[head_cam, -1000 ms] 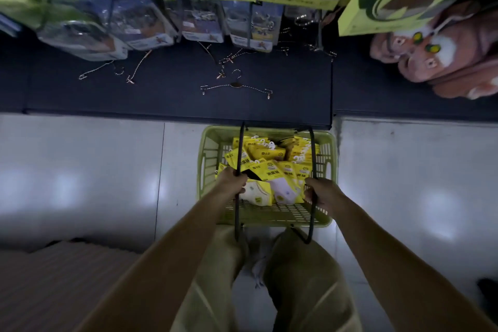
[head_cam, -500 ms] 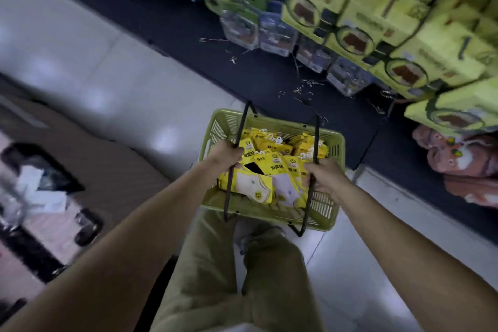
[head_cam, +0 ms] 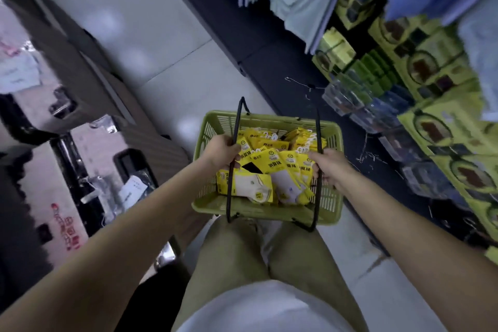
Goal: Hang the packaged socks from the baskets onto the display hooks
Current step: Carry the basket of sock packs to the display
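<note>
Since a moment ago I have turned left with the basket (head_cam: 265, 210), so the display (head_cam: 431, 127) of yellow-green boxes that stood ahead of me now runs down my right side, and the pale floor (head_cam: 151, 43) opens to the left. My left hand (head_cam: 221, 150) is curled tight round the left handle (head_cam: 237, 121) and my right hand (head_cam: 328, 167) round the right handle (head_cam: 318, 127), with the basket held off the floor just in front of my thighs. The sock packs (head_cam: 272, 167) lie heaped inside it, thickest from the middle to the near edge, with white hanger tabs showing toward the far edge. I judge this is only the carry, with nothing hung yet. To do it well I should keep both handles level so the heap does not slide, then set the basket down close beneath the hooks. Which hook is free I cannot tell in this blur.
</note>
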